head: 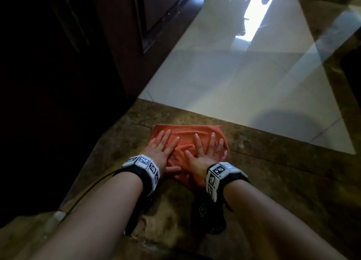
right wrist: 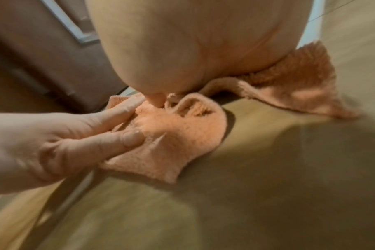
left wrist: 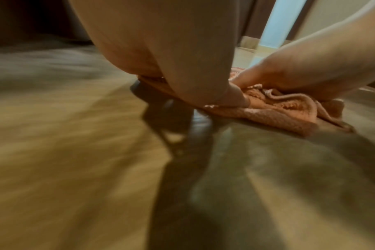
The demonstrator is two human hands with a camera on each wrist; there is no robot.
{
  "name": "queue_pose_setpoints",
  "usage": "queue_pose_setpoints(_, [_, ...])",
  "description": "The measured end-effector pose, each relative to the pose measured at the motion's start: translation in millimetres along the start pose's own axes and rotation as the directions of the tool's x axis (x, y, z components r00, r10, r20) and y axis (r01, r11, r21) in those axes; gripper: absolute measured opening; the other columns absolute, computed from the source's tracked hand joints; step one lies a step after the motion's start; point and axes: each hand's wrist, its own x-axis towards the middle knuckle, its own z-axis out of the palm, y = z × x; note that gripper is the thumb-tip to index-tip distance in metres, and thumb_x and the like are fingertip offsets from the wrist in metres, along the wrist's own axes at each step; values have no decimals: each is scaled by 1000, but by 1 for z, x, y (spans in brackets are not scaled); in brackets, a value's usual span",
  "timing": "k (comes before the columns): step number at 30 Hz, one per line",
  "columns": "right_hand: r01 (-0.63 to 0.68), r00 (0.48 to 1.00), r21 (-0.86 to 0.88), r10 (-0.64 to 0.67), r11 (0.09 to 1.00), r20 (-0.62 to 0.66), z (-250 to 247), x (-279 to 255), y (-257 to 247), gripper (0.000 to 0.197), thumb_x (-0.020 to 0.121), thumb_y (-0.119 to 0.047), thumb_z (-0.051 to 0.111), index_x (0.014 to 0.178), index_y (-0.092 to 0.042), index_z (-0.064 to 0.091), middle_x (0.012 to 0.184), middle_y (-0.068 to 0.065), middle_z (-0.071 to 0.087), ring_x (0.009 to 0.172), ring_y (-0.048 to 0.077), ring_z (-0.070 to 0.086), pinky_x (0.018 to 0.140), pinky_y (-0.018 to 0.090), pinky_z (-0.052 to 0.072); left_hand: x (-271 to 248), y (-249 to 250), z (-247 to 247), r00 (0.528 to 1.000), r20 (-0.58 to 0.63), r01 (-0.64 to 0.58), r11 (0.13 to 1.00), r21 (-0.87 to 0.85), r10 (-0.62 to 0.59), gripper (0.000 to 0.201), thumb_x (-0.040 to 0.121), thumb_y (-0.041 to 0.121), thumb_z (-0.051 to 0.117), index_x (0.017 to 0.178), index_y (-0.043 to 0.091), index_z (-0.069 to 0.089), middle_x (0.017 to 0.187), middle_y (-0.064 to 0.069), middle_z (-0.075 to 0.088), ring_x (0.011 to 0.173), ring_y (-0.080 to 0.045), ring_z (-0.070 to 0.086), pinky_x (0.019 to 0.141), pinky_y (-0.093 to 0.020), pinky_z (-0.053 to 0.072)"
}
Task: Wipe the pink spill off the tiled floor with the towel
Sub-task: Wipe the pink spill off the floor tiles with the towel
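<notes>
An orange towel point(head: 187, 131) lies bunched on the brown stone strip of floor point(head: 273, 172) in front of me. My left hand point(head: 166, 146) presses flat on its left part, fingers straight and spread. On the right part my right hand point(head: 208, 148) lies flat in the same way. In the left wrist view my left hand point(left wrist: 161, 50) bears down on the towel point(left wrist: 278, 111), with the right hand point(left wrist: 300, 72) beside it. The right wrist view has the left hand point(right wrist: 64, 135) lying on a towel point(right wrist: 178, 140) fold. No pink spill shows; the towel hides the floor under it.
Dark wooden panels point(head: 117, 45) rise close on the left. Glossy pale tiles point(head: 234, 74) stretch ahead beyond the brown strip. A black cable point(head: 84, 193) runs back from my left wrist.
</notes>
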Motion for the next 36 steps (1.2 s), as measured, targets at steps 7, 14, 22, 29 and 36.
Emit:
queue_pose_setpoints(7, [139,989,-52,-136,989,59,23,-17,-92,72,93,-67,23,146,-47,-20,147,2,-47,136,29,-42,111,49,-24,-48,-79,19,985,-1,173,982,-80,-174,101,84,70,44,148,29,-23,152,-6,-36,143,-22,-28,118,-36,-8])
queue_pose_setpoints(14, [193,977,-114,-181,974,110,38,-26,-127,74,90,-72,21,146,-47,-21,147,1,-47,134,29,-43,110,49,-25,-71,-111,25,973,39,230,969,-91,-228,102,86,59,52,149,26,-22,154,-10,-32,144,-26,-25,118,-37,-6])
queue_pose_setpoints(22, [201,971,-169,-173,965,167,36,-35,-135,93,79,-81,38,147,-48,-18,149,1,-45,136,29,-41,112,49,-23,-82,-118,27,975,98,208,976,-61,-201,117,79,53,67,150,25,-21,153,-14,-33,144,-28,-25,119,-36,-2])
queue_pose_setpoints(29, [273,952,-218,-231,937,200,38,-33,-117,115,59,-92,48,144,-53,-19,148,-2,-45,135,27,-42,113,51,-20,-95,-106,27,959,151,231,971,63,-238,126,72,66,65,149,19,-24,151,-22,-32,143,-37,-23,119,-44,0])
queue_pose_setpoints(36, [212,963,-208,-168,955,210,36,-40,-65,123,53,-95,49,143,-52,-23,144,-2,-50,132,27,-46,113,51,-20,-70,-45,36,961,125,235,968,90,-245,141,61,82,58,146,11,-29,147,-29,-36,138,-43,-30,114,-56,-9])
